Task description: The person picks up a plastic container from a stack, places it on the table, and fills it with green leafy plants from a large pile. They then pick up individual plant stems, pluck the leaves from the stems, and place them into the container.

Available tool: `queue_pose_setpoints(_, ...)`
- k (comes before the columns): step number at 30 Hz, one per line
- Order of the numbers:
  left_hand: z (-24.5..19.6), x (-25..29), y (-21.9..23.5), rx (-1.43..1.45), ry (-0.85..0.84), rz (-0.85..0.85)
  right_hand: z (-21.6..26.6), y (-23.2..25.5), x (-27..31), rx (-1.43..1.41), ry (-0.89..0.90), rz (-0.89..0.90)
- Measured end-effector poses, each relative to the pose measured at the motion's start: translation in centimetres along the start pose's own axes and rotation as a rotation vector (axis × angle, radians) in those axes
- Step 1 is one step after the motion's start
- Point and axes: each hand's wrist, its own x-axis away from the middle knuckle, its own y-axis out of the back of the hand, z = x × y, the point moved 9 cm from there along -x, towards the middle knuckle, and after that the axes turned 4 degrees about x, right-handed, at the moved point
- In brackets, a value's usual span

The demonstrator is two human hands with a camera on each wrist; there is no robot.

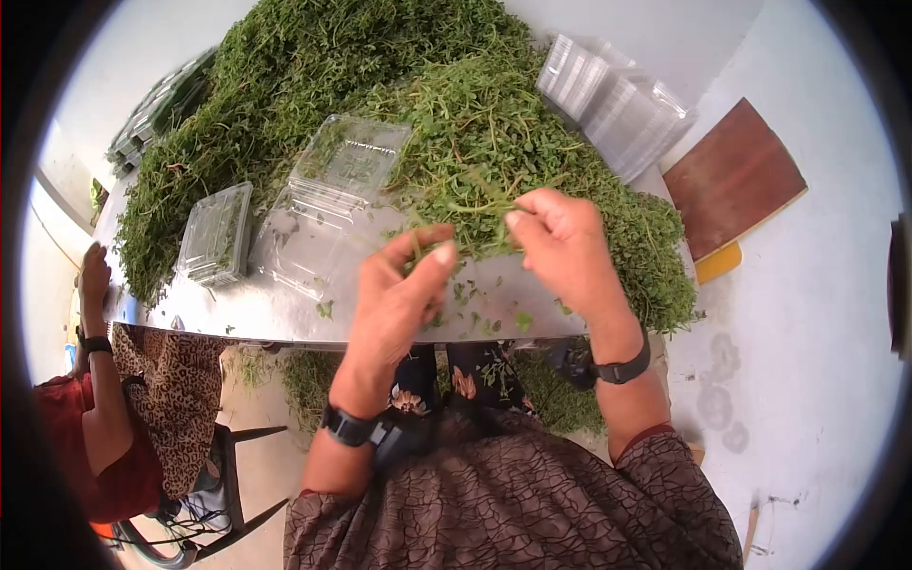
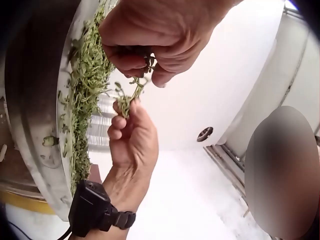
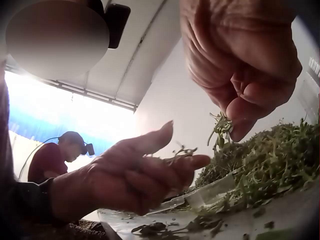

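Observation:
Thumb and fingertips of the right hand (image 1: 570,252) pinch thin green stems (image 1: 480,207) above the table's front; in the left wrist view this hand (image 2: 132,145) grips a small leafy sprig (image 2: 125,104). Beside it, the left hand (image 1: 399,294) has its thumb raised apart from the index finger. Small sprigs (image 3: 181,154) lie along its fingers in the right wrist view, and the left wrist view shows leaves inside this hand's (image 2: 160,35) curled fingers. A large heap of green sprigs (image 1: 494,119) stands behind both hands.
Clear plastic boxes (image 1: 217,236) stand at the left, with an open one (image 1: 351,157) holding greens at centre. Stacked clear containers (image 1: 617,104) are at the back right. Loose leaves dot the metal table (image 1: 361,328). Another person's arm (image 1: 100,380) is at the left edge.

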Motion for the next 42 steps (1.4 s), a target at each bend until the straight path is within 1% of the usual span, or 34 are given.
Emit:
queue_pose_setpoints(1, 0.3, -0.3, -0.2, 0.000, 0.002, 0.000, 0.9, -0.7, 0.4, 0.048, 0.047, -0.001)
queue_pose_setpoints(3, 0.8, -1.1, -1.2, 0.109, 0.011, 0.044, 2.6, -2.3, 1.4, 0.207, 0.113, 0.038)
queue_pose_setpoints(4, 0.6, -1.2, -1.5, 0.173, 0.006, 0.026, 3.0, -3.0, 1.8, 0.207, 0.166, 0.019)
queue_pose_setpoints(5, 1.1, -1.3, -1.4, 0.176, 0.010, 0.030, 3.4, -3.8, 2.2, 0.246, 0.190, 0.061)
queue_pose_setpoints(7, 1.7, -1.5, -0.2, 0.191, -0.048, -0.024, 4.6, -4.3, 2.7, 0.307, 0.298, 0.202)
queue_pose_setpoints(8, 1.5, -1.3, 0.4, 0.202, -0.086, -0.067, 4.6, -3.8, 2.5, 0.310, 0.298, 0.205)
queue_pose_setpoints(10, 1.3, -1.0, 1.0, 0.230, -0.079, -0.071, 4.2, -1.9, 1.3, 0.229, 0.268, 0.156)
queue_pose_setpoints(11, 1.4, -0.9, 1.3, 0.253, -0.071, -0.075, 3.7, -1.4, 0.5, 0.235, 0.268, 0.164)
queue_pose_setpoints(13, 2.0, -0.8, 1.6, 0.260, -0.060, -0.104, 4.8, 0.0, -0.5, 0.632, 0.594, -0.068)
queue_pose_setpoints(14, 2.0, -0.7, 1.6, 0.216, -0.069, -0.104, 4.2, 0.2, -1.1, 0.638, 0.590, -0.064)
queue_pose_setpoints(16, 2.0, -0.6, 1.4, 0.183, -0.077, -0.105, 1.3, -0.5, -2.9, 0.773, 0.406, 0.091)
queue_pose_setpoints(17, 1.9, -0.6, 1.2, 0.145, -0.093, -0.097, 0.8, -0.5, -3.6, 0.779, 0.407, 0.098)
queue_pose_setpoints(19, 1.8, -0.5, 1.2, 0.110, -0.107, -0.094, -1.8, -2.1, -4.4, 1.006, 0.326, 0.343)
queue_pose_setpoints(20, 1.8, -0.5, 1.3, 0.111, -0.103, -0.092, -2.0, -2.0, -4.4, 1.008, 0.327, 0.349)
queue_pose_setpoints(22, 1.8, -0.4, 1.4, 0.116, -0.099, -0.098, -0.8, -0.6, -4.5, 0.866, 0.401, 0.214)
queue_pose_setpoints(23, 1.8, -0.3, 1.4, 0.101, -0.090, -0.092, -0.6, -0.3, -4.5, 0.867, 0.403, 0.216)
queue_pose_setpoints(25, 1.9, -0.5, 1.2, 0.091, -0.087, -0.078, -0.2, 2.7, -5.1, 0.583, 0.205, 0.082)
queue_pose_setpoints(26, 2.1, -0.6, 1.2, 0.080, -0.100, -0.057, -0.3, 3.6, -5.1, 0.553, 0.074, 0.089)
queue_pose_setpoints(27, 2.1, -0.7, 1.0, 0.069, -0.115, -0.037, -0.2, 3.8, -4.9, 0.560, 0.077, 0.083)
queue_pose_setpoints(29, 2.1, -0.7, 0.7, 0.070, -0.113, -0.030, -1.5, 4.2, -4.2, 0.247, -0.093, 0.027)
queue_pose_setpoints(30, 2.0, -0.7, 0.7, 0.066, -0.107, -0.030, -1.1, 4.1, -3.9, 0.247, -0.089, 0.028)
queue_pose_setpoints(31, 1.7, -0.5, 0.5, 0.066, -0.112, -0.034, -1.2, 4.2, -3.5, 0.072, -0.172, 0.002)
queue_pose_setpoints(32, 1.7, -0.4, 0.1, 0.084, -0.071, -0.022, -1.5, 4.1, -3.0, -0.106, -0.253, -0.021)
queue_pose_setpoints(33, 1.9, -0.3, -0.3, 0.103, -0.029, -0.009, -1.4, 3.7, -2.7, -0.110, -0.249, -0.018)
queue_pose_setpoints(34, 1.9, -0.2, -0.5, 0.099, -0.035, -0.013, -1.5, 3.1, -2.4, -0.219, -0.256, 0.004)
queue_pose_setpoints(36, 2.7, -0.1, -1.6, 0.180, 0.012, 0.056, -1.5, 1.5, -1.7, -0.398, -0.271, 0.057)
queue_pose_setpoints(37, 2.6, -0.1, -1.8, 0.175, 0.009, 0.049, -1.2, 0.9, -1.3, -0.405, -0.268, 0.062)
queue_pose_setpoints(39, 2.9, 0.0, -2.6, 0.218, 0.057, 0.079, -0.9, -0.5, -0.6, -0.534, -0.312, 0.066)
queue_pose_setpoints(40, 3.1, -0.1, -2.8, 0.216, 0.050, 0.117, -1.0, -1.1, -0.4, -0.580, -0.326, 0.081)
queue_pose_setpoints(41, 3.0, -0.1, -2.8, 0.212, 0.049, 0.112, -1.1, -1.6, -0.2, -0.586, -0.326, 0.085)
queue_pose_setpoints(42, 2.7, -0.1, -3.1, 0.268, 0.043, 0.138, -1.0, -2.1, -0.1, -0.605, -0.319, 0.093)
